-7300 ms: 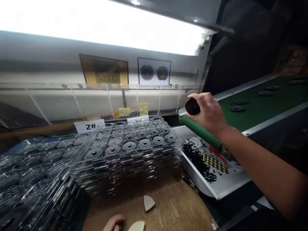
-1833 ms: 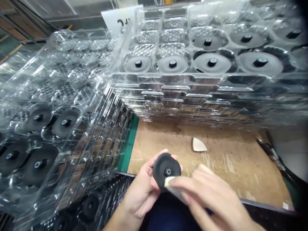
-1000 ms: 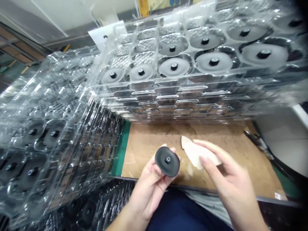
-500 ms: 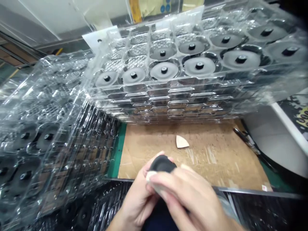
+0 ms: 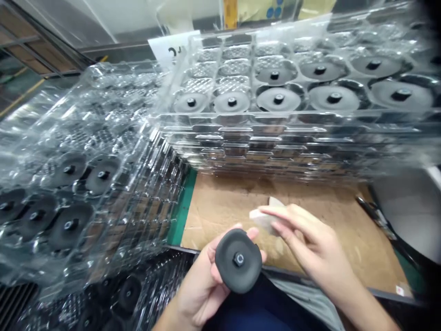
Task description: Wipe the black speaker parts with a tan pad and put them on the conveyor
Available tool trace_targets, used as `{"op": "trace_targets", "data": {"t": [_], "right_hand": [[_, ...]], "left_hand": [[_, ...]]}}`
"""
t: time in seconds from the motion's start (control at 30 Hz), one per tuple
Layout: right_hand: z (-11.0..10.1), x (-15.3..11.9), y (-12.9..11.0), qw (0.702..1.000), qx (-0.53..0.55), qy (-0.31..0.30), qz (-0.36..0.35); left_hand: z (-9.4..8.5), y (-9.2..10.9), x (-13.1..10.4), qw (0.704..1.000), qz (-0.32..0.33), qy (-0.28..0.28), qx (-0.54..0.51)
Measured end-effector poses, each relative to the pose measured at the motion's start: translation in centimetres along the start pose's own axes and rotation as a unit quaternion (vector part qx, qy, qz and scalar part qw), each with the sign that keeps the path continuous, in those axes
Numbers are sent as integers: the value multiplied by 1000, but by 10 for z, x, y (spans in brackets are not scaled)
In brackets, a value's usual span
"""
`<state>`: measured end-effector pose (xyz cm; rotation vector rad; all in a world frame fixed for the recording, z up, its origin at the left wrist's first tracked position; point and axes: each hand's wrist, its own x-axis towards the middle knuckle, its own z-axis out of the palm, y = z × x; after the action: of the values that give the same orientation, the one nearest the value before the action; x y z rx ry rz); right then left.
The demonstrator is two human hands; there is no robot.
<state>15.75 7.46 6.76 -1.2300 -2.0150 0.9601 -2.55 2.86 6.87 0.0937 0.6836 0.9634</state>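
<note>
My left hand (image 5: 203,280) is closed around the edge of a black disc (image 5: 229,276) with rounded corners. The disc's dished face is turned up toward me, and a short stud with a metal centre stands in its middle. To the right of it, my right hand (image 5: 315,243) pinches a small white pad (image 5: 262,219) between thumb and fingers, apart from the disc. A pale wedge-shaped piece (image 5: 275,201) lies on the cardboard sheet (image 5: 220,197) just behind, partly hidden by the pad and fingers.
Stacked clear plastic trays (image 5: 241,142) holding similar black discs rise behind the cardboard. Another tray stack (image 5: 144,197) stands at the left, with more discs in trays at lower left. A dark pen-like tool (image 5: 375,216) lies at the right beside a grey curved object (image 5: 406,216).
The right hand has moved away from the disc to the right, with the white pad in its fingers. The left hand has turned the disc face-up toward me. The view has shifted left.
</note>
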Motion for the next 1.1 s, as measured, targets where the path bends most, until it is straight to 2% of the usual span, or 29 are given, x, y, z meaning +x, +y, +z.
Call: {"op": "trace_targets", "data": {"t": [0.07,0.13,0.23,0.3,0.4,0.43,0.5,0.53,0.57,0.63,0.7,0.8,0.83,0.9,1.0,1.03,1.07,1.1], "right_hand": [[21,-14,22,998,-52,-7,39],[43,-28,42,996,-73,-46,36],[55,-36,51,994,-78,-59,43],[44,-29,38,993,-88,-37,68],[17,-11,-7,994,-79,52,63],[11,-5,-23,995,-63,82,15],[6,4,-50,990,-57,50,-116],[8,7,-57,986,-59,36,-150],[10,9,-62,985,-71,15,-157],[18,11,-63,987,-113,-8,-115],[25,13,-62,986,-141,-17,-88],[33,16,-63,987,-71,42,-135],[34,16,-62,989,-43,60,-131],[30,10,-57,995,-14,52,-84],[20,-13,-40,994,88,-42,48],[20,-22,-33,978,162,-68,111],[22,-32,-25,948,246,-87,181],[27,-41,-18,905,328,-96,253]], "left_hand": [[-9,1,-5,1000,10,-6,-16],[-16,2,-7,1000,20,-9,-21],[-17,3,-7,999,11,-14,-26],[-14,6,-6,999,-5,-16,-29],[-8,10,-6,1000,-14,-5,-13],[-7,11,-7,1000,-14,-6,1],[-10,10,-8,999,-12,-5,31],[-13,9,-8,999,-5,3,40],[-16,7,-8,999,8,19,42],[-23,4,-9,997,44,61,27],[-24,2,-9,995,65,69,13],[-19,2,-8,997,60,38,12],[-17,4,-7,997,60,35,20],[-16,8,-8,995,81,41,38],[-19,13,-10,992,115,28,46],[-20,13,-11,992,119,14,42],[-21,13,-10,993,116,-3,35],[-21,12,-10,993,110,-19,27]]}}
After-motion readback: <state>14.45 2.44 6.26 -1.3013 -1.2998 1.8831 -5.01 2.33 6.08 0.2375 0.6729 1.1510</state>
